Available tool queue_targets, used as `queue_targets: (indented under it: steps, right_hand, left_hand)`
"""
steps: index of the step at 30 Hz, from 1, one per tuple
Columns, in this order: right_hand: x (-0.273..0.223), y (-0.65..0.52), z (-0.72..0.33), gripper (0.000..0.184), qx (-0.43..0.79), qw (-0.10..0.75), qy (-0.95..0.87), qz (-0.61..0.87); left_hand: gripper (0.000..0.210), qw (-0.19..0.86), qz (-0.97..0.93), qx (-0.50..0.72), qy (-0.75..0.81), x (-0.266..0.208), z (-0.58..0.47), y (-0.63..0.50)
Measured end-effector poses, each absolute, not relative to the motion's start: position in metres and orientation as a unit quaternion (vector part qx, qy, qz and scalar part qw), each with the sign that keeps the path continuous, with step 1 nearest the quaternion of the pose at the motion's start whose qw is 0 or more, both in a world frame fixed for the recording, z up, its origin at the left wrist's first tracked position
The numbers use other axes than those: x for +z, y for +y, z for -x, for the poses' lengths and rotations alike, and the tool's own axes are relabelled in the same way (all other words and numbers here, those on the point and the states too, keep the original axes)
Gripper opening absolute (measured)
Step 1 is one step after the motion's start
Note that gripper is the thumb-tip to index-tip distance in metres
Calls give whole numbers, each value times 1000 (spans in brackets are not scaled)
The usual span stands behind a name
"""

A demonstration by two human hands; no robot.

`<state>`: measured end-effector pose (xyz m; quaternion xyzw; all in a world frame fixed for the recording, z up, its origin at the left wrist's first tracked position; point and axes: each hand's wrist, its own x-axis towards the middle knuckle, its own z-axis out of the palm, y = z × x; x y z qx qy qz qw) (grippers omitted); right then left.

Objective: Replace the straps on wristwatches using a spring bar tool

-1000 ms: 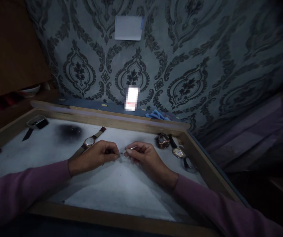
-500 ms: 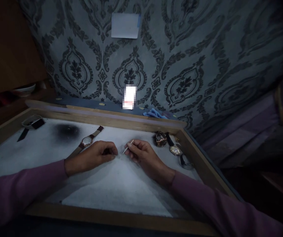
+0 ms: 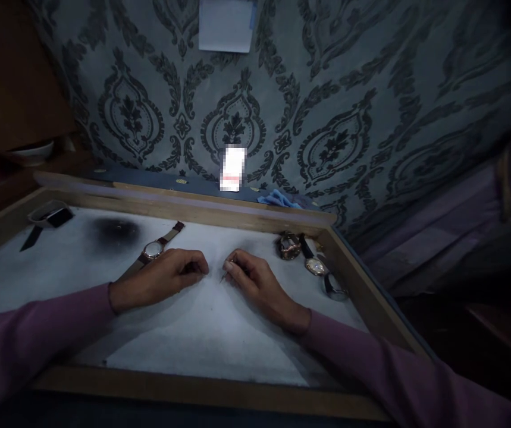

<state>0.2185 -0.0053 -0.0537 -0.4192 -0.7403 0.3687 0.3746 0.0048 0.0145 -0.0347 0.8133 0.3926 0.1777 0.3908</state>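
My right hand [image 3: 259, 282] is closed on a thin silver pointed tool [image 3: 222, 277], tip down just above the white surface; its exact kind is too small to make out. Opposite it, my left hand [image 3: 166, 274] has thumb and forefinger curled together, and whatever they pinch, if anything, is too small to see. A gap separates the two hands. Behind the left hand lies a wristwatch [image 3: 152, 250] with a brown strap spread out, its lower strap partly hidden by the hand.
A shallow wooden-framed tray [image 3: 201, 380] surrounds the work. At its right side are a dark bulky watch [image 3: 288, 245], a gold-cased watch [image 3: 314, 266] and a dark-strapped watch [image 3: 334, 288]. A black-faced watch [image 3: 59, 216] lies far left. A blue cloth [image 3: 279, 199] rests behind the rim.
The tool in my right hand has tilted and now shows less of its length beyond the fingers. My left hand keeps its curled shape. The view has shifted slightly downward.
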Motion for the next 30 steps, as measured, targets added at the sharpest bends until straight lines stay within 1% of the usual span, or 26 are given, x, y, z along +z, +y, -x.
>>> queue_targets:
  steps: [4, 10, 14, 18, 25, 30]
  right_hand:
    - [-53, -7, -218, 21, 333, 364, -770, 404]
    - [-53, -10, -219, 19, 235, 347, -830, 367]
    - [-53, -10, -220, 22, 254, 357, -804, 402]
    - [-53, -11, -219, 23, 264, 352, -802, 403]
    - [-56, -5, -220, 29, 384, 389, -713, 440]
    - [-57, -6, -220, 30, 364, 396, -712, 451]
  left_hand:
    - [14, 388, -815, 169, 397, -35, -5, 15]
    - [15, 393, -813, 169, 395, -40, -5, 17]
    - [15, 396, -815, 166, 390, -42, -5, 19]
    - [15, 399, -812, 163, 392, -42, -5, 20]
    - [15, 388, -817, 160, 395, -43, -5, 19]
    - [16, 388, -819, 158, 391, -42, -4, 19]
